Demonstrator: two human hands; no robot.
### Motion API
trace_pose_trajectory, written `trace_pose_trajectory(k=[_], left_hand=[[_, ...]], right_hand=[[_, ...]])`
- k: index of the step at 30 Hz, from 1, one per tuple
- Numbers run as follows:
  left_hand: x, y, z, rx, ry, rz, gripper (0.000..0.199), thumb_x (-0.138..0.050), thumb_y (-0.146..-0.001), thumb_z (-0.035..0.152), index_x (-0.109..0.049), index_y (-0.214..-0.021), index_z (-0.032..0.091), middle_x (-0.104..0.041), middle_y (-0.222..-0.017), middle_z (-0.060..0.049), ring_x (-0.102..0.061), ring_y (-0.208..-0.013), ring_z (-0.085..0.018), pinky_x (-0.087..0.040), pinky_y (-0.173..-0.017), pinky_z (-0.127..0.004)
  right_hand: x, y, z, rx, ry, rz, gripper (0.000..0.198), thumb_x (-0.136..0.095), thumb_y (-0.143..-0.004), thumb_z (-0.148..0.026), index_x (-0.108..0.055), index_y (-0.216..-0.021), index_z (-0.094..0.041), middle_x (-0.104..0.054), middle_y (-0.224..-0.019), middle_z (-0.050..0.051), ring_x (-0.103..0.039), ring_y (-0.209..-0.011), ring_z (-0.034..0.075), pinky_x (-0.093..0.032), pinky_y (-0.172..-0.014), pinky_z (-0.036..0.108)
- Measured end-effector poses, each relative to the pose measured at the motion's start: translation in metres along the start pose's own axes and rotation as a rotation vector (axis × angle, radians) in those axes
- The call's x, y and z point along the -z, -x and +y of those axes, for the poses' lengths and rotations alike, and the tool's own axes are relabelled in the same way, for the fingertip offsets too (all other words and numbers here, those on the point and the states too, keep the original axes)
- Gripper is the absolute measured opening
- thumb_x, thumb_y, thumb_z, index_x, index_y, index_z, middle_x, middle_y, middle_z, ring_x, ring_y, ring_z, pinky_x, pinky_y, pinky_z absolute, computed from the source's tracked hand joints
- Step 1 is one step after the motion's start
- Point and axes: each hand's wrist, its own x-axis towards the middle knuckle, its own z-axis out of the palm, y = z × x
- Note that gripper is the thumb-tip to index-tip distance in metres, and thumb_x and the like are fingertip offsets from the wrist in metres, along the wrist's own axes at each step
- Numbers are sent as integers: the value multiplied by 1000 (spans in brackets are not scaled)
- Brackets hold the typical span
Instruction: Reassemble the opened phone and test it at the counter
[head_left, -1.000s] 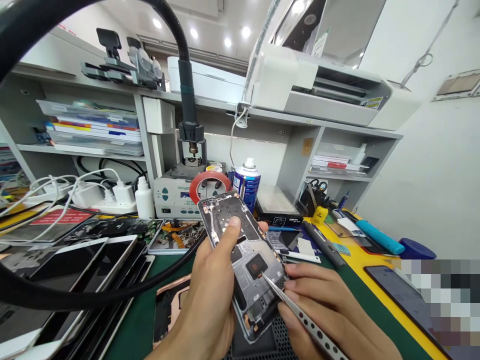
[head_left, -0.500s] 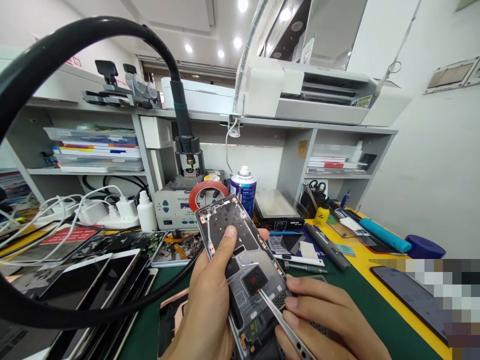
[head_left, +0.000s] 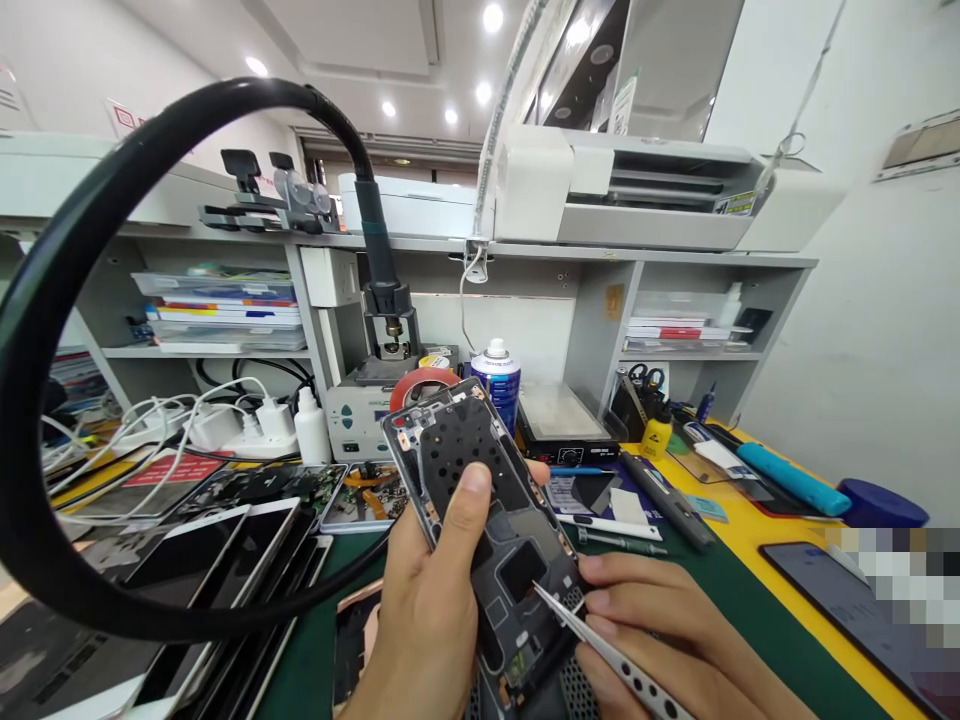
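Note:
A dark phone mid-frame point(head_left: 502, 490), its inside facing me, is tilted in my left hand point(head_left: 435, 600). My left thumb presses on the frame's face, and a fingertip shows past its far edge. Silver tweezers point(head_left: 611, 655) are pinched in my right hand point(head_left: 675, 630). Their tip lies at the lower right edge of a dark square area point(head_left: 520, 573) in the frame; whether it touches there I cannot tell. My right fingertips rest close to the frame's right edge. Under the frame, part of a perforated dark surface point(head_left: 577, 690) shows.
A black hot-air hose point(head_left: 22, 400) loops across the left side. Several tablets point(head_left: 217, 590) are stacked at left. Behind the phone frame stand a spray can point(head_left: 496, 375), red tape roll point(head_left: 412, 385) and a hot plate point(head_left: 566, 415). Another phone point(head_left: 840, 610) lies at right.
The view has shifted, so the surroundings sit slightly right and lower. The phone frame is tilted a little differently, with less glare. The tweezers' tip remains near the dark square's lower edge.

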Motion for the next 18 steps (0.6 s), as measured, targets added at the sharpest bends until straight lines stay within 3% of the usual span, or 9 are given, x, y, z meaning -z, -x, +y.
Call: trace_pose_trajectory(k=[5, 10, 18], left_hand=[[2, -3, -1, -45, -23, 2, 50, -79, -77, 49, -73, -115, 17, -76, -102, -10, -71, -92, -27, -58, -73, -30], [2, -3, 2, -27, -57, -23, 44, -74, -82, 49, -73, -113, 18, -77, -96, -9, -72, -83, -25, -58, -67, -29], [-2, -2, 6, 46, 72, -78, 40, -74, -82, 44, -74, -110, 15, -76, -82, -9, -71, -69, -22, -57, -62, -28]], right_hand=[[1, -2, 0, 7, 7, -38, 26, -73, -80, -10, -67, -104, -18, -77, -89, 8, -77, -96, 25, -66, -86, 29], [-1, -3, -5, -137, -48, 25, 18, -68, -84, -9, -69, -98, -20, -77, -93, 9, -77, -93, 24, -68, -79, 28], [-1, -1, -8, -168, -49, 25, 20, -67, -85, -10, -68, -102, -21, -76, -96, 9, -76, -97, 23, -66, -83, 26]])
